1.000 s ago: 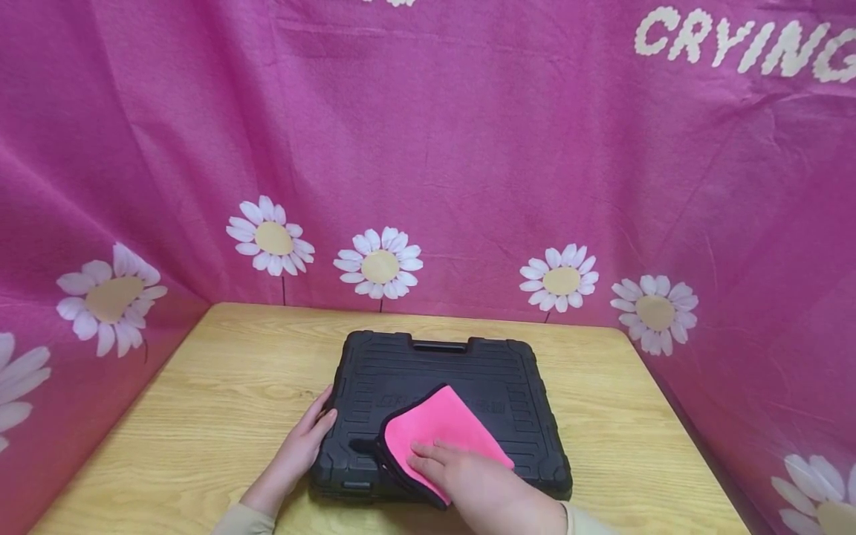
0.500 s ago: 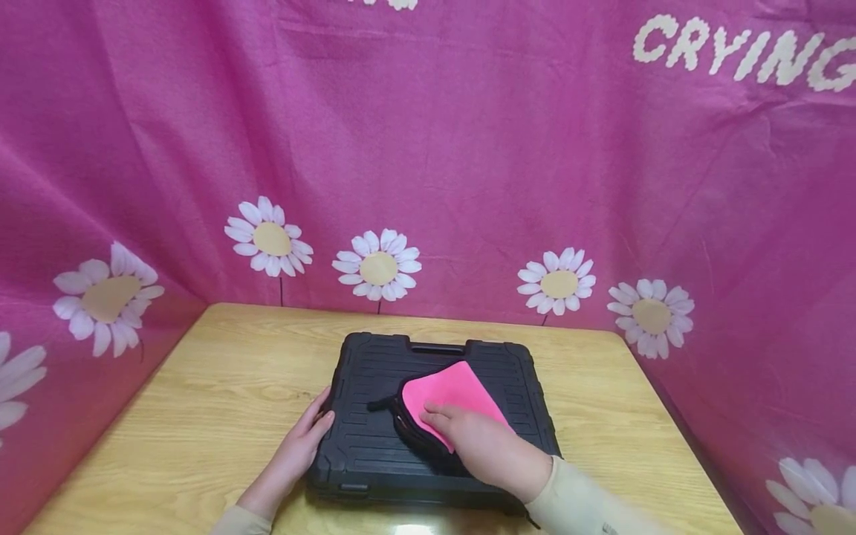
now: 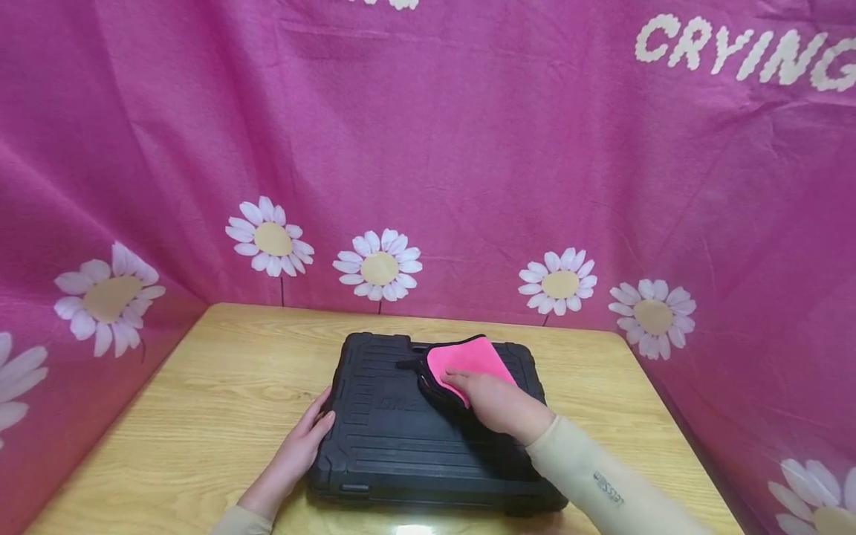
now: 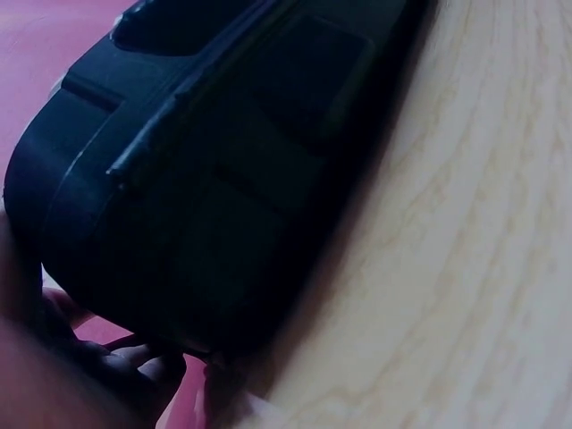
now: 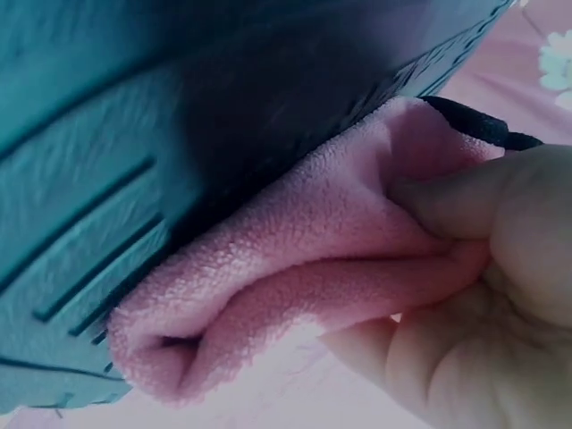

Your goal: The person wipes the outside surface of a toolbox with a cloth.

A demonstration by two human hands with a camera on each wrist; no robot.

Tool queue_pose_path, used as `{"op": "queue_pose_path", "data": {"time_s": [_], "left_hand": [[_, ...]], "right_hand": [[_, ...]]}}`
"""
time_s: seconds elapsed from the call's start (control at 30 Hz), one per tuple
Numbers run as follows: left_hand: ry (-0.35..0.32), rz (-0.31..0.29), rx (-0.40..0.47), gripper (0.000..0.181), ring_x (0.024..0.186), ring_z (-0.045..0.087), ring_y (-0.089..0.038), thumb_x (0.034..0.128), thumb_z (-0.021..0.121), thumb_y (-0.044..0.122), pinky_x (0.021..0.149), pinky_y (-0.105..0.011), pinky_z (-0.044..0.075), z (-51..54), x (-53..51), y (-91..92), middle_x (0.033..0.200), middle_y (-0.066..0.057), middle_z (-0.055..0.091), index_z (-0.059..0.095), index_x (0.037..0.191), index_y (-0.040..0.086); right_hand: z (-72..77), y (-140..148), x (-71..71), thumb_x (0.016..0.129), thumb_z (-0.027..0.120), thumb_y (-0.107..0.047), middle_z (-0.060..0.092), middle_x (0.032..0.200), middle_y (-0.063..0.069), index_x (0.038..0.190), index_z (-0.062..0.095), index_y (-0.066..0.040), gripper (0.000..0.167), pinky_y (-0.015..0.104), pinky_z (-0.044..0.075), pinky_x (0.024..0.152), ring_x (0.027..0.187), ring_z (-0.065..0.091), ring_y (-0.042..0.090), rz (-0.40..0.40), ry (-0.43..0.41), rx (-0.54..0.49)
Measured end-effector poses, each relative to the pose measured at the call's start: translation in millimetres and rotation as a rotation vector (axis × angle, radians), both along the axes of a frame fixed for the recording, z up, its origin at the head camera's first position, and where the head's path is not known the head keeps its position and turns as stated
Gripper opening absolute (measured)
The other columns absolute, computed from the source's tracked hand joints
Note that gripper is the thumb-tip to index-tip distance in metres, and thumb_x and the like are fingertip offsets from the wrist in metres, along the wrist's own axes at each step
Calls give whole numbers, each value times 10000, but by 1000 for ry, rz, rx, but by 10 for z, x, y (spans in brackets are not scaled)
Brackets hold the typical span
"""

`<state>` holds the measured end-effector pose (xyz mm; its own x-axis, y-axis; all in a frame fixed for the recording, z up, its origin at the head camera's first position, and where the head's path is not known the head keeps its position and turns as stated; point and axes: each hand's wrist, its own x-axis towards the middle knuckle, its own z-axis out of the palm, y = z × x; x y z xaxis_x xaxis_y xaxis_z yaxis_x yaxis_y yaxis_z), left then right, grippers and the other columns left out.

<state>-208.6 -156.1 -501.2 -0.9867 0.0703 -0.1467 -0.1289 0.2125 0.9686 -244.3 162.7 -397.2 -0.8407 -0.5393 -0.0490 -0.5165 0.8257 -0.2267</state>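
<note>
A black plastic tool case (image 3: pixel 381 427) lies flat, its handle recess at the far side and faint raised lettering on the lid. Holding its left side is my left hand (image 3: pixel 301 446), thumb near the top edge; the left wrist view shows bent fingers (image 4: pixel 152 371) by the rounded corner of the case. My right hand (image 3: pixel 504 405) grips a folded pink cleaning cloth (image 3: pixel 471 358) with black edging, over the far right of the lid. In the right wrist view the thumb presses into a fold of the plush cloth (image 5: pixel 259 241), against or close to the ribbed lid.
The case stands on a light wooden table (image 3: pixel 234 386), near its front edge. A magenta curtain (image 3: pixel 455 148) printed with daisies and white letters surrounds the back and sides.
My right hand has carried the pink cloth from the near middle of the lid to its far right, close to the handle. My left hand stays on the left side of the case.
</note>
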Motion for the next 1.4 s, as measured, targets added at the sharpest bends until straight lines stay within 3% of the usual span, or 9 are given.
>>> {"op": "queue_pose_path", "data": {"time_s": [0.4,0.73,0.97,1.17,1.4], "left_hand": [[-12,-7,32,628,1505,312,-485,1107,445,332,1223,-634,245,22,-14,-28,1639,-319,274,206,1655,140],[-33,-17,41,626,1553,195,-479,1110,422,349,1244,-651,146,50,-22,19,1691,-266,176,190,1661,161],[-31,-11,-6,639,1552,183,-489,1106,427,371,1238,-662,137,39,-28,27,1687,-270,181,196,1657,143],[-31,-15,-22,642,1549,200,-487,1107,417,391,1235,-666,144,34,-30,29,1686,-268,189,192,1659,154],[-30,-18,-31,652,1548,196,-492,1107,421,392,1231,-673,158,22,-25,18,1688,-270,179,181,1659,143]], "right_hand": [[-7,62,-362,1005,608,-46,631,1433,154,1443,593,-48,438,482,424,1169,1346,592,314,-48,6,-30],[-22,161,-455,1003,606,-44,640,1415,171,1439,591,-39,437,492,425,1165,1325,606,329,-46,37,-33],[-26,175,-317,1002,627,-96,601,1468,165,1474,563,-66,477,513,413,1173,1376,564,334,-81,-8,-84],[-26,177,-141,1006,581,-14,582,1474,212,1459,551,7,454,507,411,1172,1389,549,362,-13,36,-54],[-22,159,127,976,588,50,578,1483,200,1461,553,0,489,495,427,1157,1391,548,357,41,46,-2]]}}
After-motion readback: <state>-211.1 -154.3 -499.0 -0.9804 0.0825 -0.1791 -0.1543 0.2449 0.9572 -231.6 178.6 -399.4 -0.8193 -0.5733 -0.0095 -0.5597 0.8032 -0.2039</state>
